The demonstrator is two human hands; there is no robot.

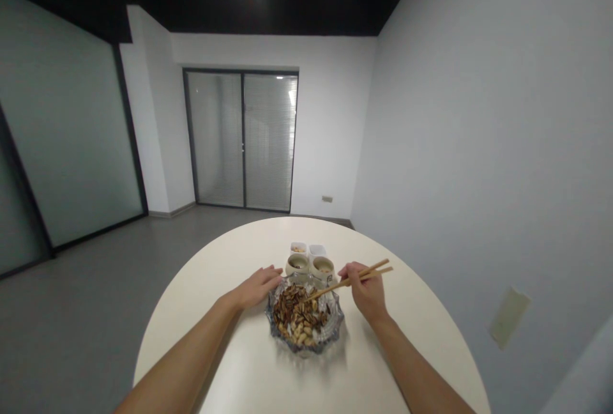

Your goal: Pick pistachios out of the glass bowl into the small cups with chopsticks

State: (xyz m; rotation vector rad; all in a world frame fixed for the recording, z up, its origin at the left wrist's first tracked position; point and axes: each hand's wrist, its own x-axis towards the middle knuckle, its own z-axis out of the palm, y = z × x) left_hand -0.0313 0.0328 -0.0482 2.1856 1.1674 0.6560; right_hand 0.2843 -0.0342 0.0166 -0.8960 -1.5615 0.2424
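Observation:
On the table stands a scalloped clear glass bowl (336, 324). Dark striped seeds (291, 302) lie mostly in its left and middle part, with pale nuts (302, 332), perhaps peanuts or pistachios, at the near side. My right hand (366, 289) grips a pair of wooden chopsticks (342, 283), their tips down among the seeds. My left hand (261, 286) rests with fingers stretched out by the bowl's left rim; whether it touches the glass I cannot tell. Just beyond the bowl are two cream cups (297, 265) with small contents inside.
Behind the cups sit two small white dishes: the left dish (298, 246) holds light bits, while the contents of the right dish (317, 250) are unclear. All stand on a round cream table (230, 363). A white wall (479, 145) runs close along the right.

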